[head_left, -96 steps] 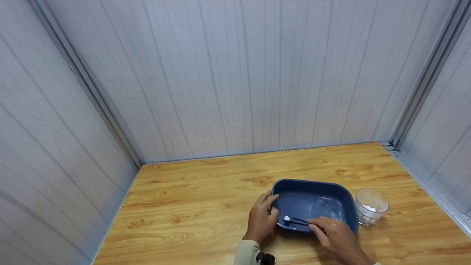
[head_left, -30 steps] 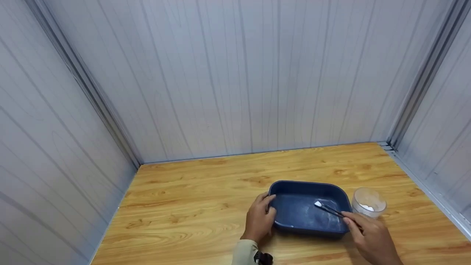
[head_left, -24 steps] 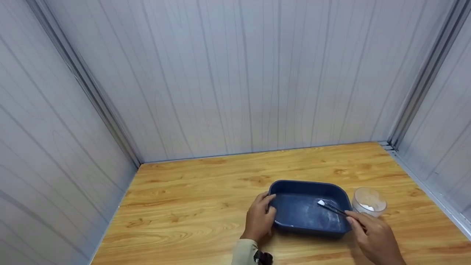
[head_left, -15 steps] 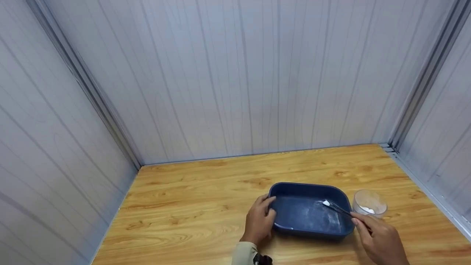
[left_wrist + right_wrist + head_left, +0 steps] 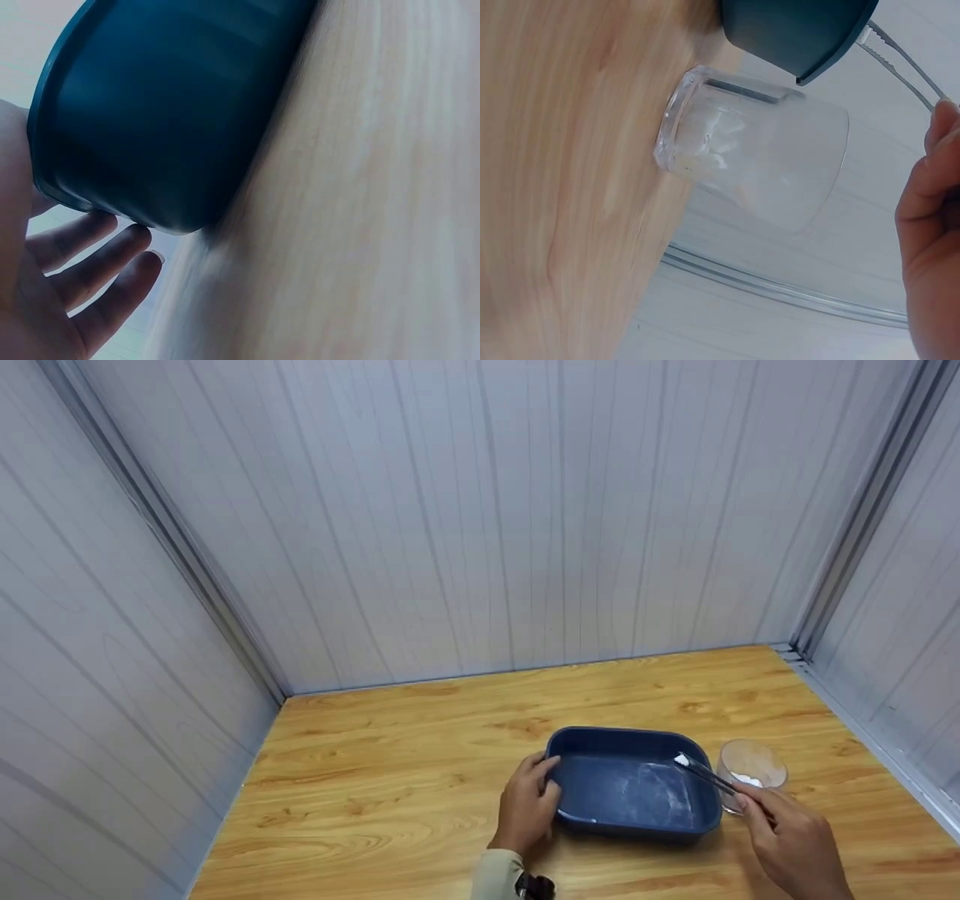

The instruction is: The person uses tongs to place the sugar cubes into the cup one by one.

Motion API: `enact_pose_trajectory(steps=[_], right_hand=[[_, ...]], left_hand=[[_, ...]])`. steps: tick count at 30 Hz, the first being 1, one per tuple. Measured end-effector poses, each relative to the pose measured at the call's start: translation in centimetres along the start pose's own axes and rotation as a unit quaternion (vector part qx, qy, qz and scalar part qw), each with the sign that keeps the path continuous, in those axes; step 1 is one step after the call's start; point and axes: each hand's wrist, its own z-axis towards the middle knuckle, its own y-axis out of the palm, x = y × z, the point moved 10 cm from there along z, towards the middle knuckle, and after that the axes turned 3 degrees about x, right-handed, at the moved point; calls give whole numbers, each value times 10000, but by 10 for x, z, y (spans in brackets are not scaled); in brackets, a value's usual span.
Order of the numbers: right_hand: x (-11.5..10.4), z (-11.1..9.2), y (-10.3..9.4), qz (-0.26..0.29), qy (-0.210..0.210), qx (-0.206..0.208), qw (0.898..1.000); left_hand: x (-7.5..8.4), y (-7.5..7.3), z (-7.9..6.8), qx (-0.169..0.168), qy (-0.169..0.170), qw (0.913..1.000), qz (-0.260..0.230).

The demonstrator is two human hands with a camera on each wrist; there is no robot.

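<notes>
A dark blue rectangular basin stands on the wooden table. My left hand grips its left rim, with several fingertips against the outer wall in the left wrist view. My right hand pinches metal tweezers, whose serrated tips show in the right wrist view. Between those tips is a small white piece, above the basin's right side. Just right of the basin stands a clear glass, upright, with several white pieces at its bottom. The tweezers' shaft crosses the basin's right rim and overlaps the glass's near side.
Whitish smears mark the basin's floor. Pale grey panel walls enclose the table at the back and both sides. A dark watch or band sits at the left wrist, beside a beige sleeve.
My right hand has carried the tweezers and white piece from the basin's near left to its right rim, by the glass. The left hand keeps its grip; the basin sits slightly further left.
</notes>
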Motion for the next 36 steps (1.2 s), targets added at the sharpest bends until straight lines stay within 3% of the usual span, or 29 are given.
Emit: enact_pose_trajectory(steps=[11,27,36], right_hand=[[15,-1,-18,-51,471,250,9986],[24,0,-30,-41,253,439,9987],[35,-5,-36,-206,677,475,9964]], left_hand=[[-1,0,-1,-42,-52,10000,51],[-1,-1,-2,-28,-59,9999,87],[0,-2,-1,-30,-97,9999,40]])
